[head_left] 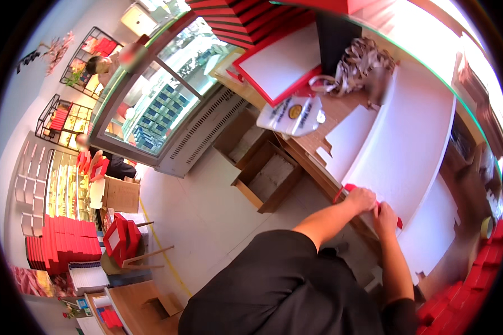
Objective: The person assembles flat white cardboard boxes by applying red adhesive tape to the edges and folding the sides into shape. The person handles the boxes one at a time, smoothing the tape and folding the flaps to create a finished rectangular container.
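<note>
My left hand [362,199] is closed, with its fingers bent around a narrow red object [350,187] at the near edge of the white board. Close beside it, my right hand [385,219] is also closed, and a red end [399,223] shows by its fingers. A thin red loop hangs off the left end. My fingers cover the middle of the object, so its kind cannot be made out. Beneath and beyond both hands stretches a large curved white board [402,151] on the table.
A tangle of beige straps [363,64] and a white plastic bag [290,116] lie farther back, beside a red-edged white panel [285,61]. Open cartons [265,173] stand on the floor at left. Red boxes [458,296] are stacked at right. Other people are near the glass display case [156,106].
</note>
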The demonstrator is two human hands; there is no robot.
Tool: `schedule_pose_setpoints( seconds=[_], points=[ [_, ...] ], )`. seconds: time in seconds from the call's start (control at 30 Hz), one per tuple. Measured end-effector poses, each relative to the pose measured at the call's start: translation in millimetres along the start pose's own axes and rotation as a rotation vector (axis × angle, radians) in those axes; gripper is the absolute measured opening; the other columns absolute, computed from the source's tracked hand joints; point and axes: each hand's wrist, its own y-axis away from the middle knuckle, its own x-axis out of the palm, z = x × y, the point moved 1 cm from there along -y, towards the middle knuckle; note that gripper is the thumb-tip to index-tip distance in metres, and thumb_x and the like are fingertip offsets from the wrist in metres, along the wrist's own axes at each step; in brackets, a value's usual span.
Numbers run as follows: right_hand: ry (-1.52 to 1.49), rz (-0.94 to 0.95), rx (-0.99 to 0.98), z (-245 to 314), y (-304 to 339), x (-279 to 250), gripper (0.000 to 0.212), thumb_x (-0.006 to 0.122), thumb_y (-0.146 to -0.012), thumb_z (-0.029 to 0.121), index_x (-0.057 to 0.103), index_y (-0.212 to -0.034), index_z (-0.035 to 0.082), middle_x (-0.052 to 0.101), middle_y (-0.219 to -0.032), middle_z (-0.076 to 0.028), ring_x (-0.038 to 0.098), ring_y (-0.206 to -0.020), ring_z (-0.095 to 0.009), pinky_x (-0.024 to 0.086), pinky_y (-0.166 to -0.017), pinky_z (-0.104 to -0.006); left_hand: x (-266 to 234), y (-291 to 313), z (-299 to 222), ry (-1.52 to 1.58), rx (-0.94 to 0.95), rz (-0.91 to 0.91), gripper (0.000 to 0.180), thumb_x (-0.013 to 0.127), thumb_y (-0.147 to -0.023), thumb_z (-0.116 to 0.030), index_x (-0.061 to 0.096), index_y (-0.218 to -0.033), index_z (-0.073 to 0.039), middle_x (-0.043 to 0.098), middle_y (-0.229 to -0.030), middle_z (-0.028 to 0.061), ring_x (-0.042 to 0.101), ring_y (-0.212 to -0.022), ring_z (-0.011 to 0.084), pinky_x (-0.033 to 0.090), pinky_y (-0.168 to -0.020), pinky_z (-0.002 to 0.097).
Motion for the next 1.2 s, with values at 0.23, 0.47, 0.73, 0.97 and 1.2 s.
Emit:
schedule_pose_setpoints(
  seconds=[0.23, 0.47, 0.73, 0.97, 1.2],
  points=[
    [0.147, -0.349, -0.065, -37, 6, 4, 0.032, 0.06, -0.087, 0.029, 0.06, -0.062, 0.01, 0.06, -0.058, -0.012, 0.061, -0.053, -0.033, 0.047, -0.05, -0.0452, -1, -5, 1, -0.024, 0.083, -0.126, 0.014, 0.057, -0.077, -0.016, 0.063, -0.065, -0.01, 0.065, -0.067, 0.01, 0.066, -0.064, 0.0255, 0.055, -0.059, 0.0389],
    [0.024, -0.486, -0.008, -36, 8, 20, 0.023, 0.062, -0.079, 0.028, 0.06, -0.061, 0.013, 0.061, -0.058, -0.004, 0.061, -0.052, -0.025, 0.049, -0.049, -0.0414, -15, -1, -1, 0.124, -0.05, -0.239, 0.016, 0.062, -0.076, -0.023, 0.063, -0.062, -0.015, 0.063, -0.064, 0.0051, 0.062, -0.058, 0.0267, 0.051, -0.052, 0.0399],
    [0.046, -0.496, 0.077, -29, 8, 14, 0.019, 0.063, -0.077, 0.029, 0.065, -0.062, 0.017, 0.061, -0.055, -0.002, 0.061, -0.051, -0.023, 0.048, -0.05, -0.0381, -28, -4, -7, 0.118, -0.044, -0.208, 0.024, 0.061, -0.08, -0.026, 0.059, -0.062, -0.01, 0.061, -0.063, 0.0092, 0.061, -0.058, 0.0306, 0.048, -0.052, 0.0433],
    [-0.583, -0.487, 0.193, -30, 67, -30, 0.012, 0.062, -0.086, 0.017, 0.064, -0.088, 0.006, 0.062, -0.079, -0.01, 0.059, -0.069, -0.022, 0.047, -0.063, -0.0327, -52, 14, -19, 0.029, 0.113, -0.263, 0.029, 0.071, -0.075, -0.022, 0.056, -0.095, -0.008, 0.06, -0.104, 0.0103, 0.058, -0.096, 0.0274, 0.046, -0.08, 0.0396],
    [-0.818, -0.439, 0.35, -70, 123, -20, 0.033, 0.055, -0.088, 0.0, 0.056, -0.12, 0.006, 0.059, -0.101, -0.003, 0.056, -0.084, -0.011, 0.047, -0.072, -0.0259, -61, 8, -39, 0.165, 0.216, -0.124, 0.042, 0.072, -0.066, -0.004, 0.051, -0.102, -0.007, 0.063, -0.105, 0.0092, 0.06, -0.094, 0.0282, 0.044, -0.082, 0.0394]
  ],
)
